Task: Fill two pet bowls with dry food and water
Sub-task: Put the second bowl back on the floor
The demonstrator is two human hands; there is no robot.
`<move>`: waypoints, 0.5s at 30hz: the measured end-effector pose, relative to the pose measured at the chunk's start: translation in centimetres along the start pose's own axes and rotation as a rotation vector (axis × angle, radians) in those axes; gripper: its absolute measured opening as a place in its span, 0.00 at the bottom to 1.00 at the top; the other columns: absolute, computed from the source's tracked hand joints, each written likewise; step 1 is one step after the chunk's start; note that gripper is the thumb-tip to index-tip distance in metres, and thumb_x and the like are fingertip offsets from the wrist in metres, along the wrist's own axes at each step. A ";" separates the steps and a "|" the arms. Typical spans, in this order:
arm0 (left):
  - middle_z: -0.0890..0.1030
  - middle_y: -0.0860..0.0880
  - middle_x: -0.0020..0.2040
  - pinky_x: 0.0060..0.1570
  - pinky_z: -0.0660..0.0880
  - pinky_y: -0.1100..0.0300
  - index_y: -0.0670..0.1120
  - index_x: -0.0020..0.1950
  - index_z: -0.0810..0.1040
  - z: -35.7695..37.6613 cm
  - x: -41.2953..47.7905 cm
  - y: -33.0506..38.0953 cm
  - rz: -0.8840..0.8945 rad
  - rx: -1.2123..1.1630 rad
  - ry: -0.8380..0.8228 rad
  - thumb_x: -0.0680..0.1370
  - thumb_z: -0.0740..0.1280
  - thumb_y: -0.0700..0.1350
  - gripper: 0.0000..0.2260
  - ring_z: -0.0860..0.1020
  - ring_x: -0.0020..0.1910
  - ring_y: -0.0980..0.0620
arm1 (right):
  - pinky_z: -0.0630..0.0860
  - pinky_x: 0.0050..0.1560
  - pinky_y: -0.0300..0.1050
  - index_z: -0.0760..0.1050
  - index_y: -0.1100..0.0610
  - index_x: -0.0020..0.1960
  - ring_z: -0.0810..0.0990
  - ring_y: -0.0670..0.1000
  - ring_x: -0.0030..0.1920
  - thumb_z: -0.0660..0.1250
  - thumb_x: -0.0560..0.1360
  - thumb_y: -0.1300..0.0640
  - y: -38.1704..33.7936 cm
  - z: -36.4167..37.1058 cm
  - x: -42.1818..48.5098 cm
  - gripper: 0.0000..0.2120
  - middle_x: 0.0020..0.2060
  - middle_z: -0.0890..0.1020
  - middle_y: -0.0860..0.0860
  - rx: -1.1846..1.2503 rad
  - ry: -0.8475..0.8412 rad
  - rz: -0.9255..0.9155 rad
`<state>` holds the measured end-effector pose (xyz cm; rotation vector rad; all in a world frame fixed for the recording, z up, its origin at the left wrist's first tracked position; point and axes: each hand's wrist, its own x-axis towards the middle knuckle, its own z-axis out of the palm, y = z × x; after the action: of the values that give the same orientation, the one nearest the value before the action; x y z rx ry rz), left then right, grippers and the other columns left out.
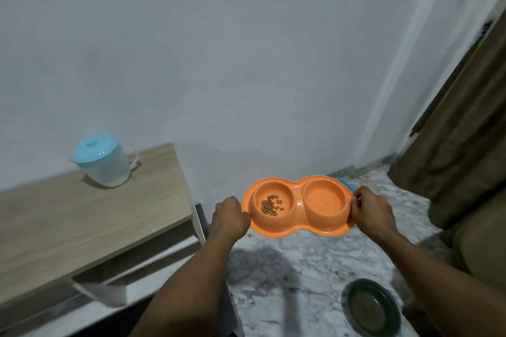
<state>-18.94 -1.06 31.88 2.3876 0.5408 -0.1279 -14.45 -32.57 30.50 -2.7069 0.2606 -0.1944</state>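
Note:
An orange double pet bowl (pixel 298 228) hangs in the air above the marble floor, held level at both ends. My left hand (pixel 230 216) grips its left rim and my right hand (pixel 371 212) grips its right rim. The left cup holds a small heap of brown dry food (pixel 271 204). The right cup (pixel 324 200) looks orange and bare; I cannot tell if water is in it. A pale jug with a light blue lid (pixel 100 160) stands on the wooden table (pixel 82 227) at the left.
A dark green round dish (pixel 372 308) lies on the marble floor (pixel 287 276) at the lower right. Something blue (pixel 348 185) peeks out behind the bowl's right end. A brown curtain (pixel 465 145) hangs at the right. A white wall stands behind.

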 end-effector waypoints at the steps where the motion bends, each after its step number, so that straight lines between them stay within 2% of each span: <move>1: 0.80 0.45 0.40 0.41 0.83 0.45 0.48 0.42 0.72 0.7 0.7 0.2 -0.011 -0.002 -0.008 0.72 0.64 0.43 0.01 0.83 0.36 0.43 | 0.74 0.38 0.49 0.72 0.54 0.46 0.78 0.57 0.38 0.61 0.78 0.56 0.3 0.5 0.7 0.04 0.37 0.81 0.55 -0.002 -0.002 -0.005; 4: 0.81 0.45 0.40 0.41 0.83 0.45 0.49 0.41 0.72 2.7 3.3 0.6 -0.045 -0.003 -0.037 0.69 0.63 0.45 0.03 0.83 0.36 0.42 | 0.69 0.36 0.45 0.73 0.55 0.47 0.76 0.54 0.36 0.62 0.79 0.57 1.4 2.2 3.0 0.04 0.36 0.80 0.54 0.003 -0.025 -0.018; 7: 0.81 0.44 0.40 0.40 0.83 0.45 0.48 0.41 0.73 5.1 6.3 0.6 -0.067 -0.048 -0.053 0.65 0.60 0.45 0.06 0.83 0.37 0.41 | 0.68 0.34 0.45 0.72 0.55 0.47 0.76 0.53 0.34 0.61 0.80 0.57 2.3 4.1 5.7 0.04 0.35 0.80 0.53 0.003 -0.041 -0.023; 10: 0.82 0.44 0.41 0.41 0.83 0.46 0.49 0.41 0.73 7.2 9.0 0.7 -0.084 -0.070 -0.065 0.66 0.61 0.47 0.07 0.83 0.38 0.42 | 0.73 0.34 0.46 0.72 0.54 0.48 0.78 0.51 0.33 0.60 0.80 0.56 3.3 6.1 8.7 0.04 0.33 0.80 0.50 -0.012 -0.075 -0.029; 15: 0.81 0.45 0.41 0.44 0.81 0.48 0.46 0.42 0.73 10.1 11.8 1.5 -0.093 -0.037 -0.051 0.69 0.64 0.45 0.04 0.82 0.41 0.43 | 0.80 0.38 0.53 0.71 0.52 0.48 0.80 0.53 0.34 0.60 0.80 0.54 4.6 9.5 13.2 0.03 0.33 0.80 0.50 -0.032 -0.115 -0.035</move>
<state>-7.06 -4.43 22.32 2.3169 0.6250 -0.2175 -0.64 -35.84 21.30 -2.7438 0.1833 -0.0443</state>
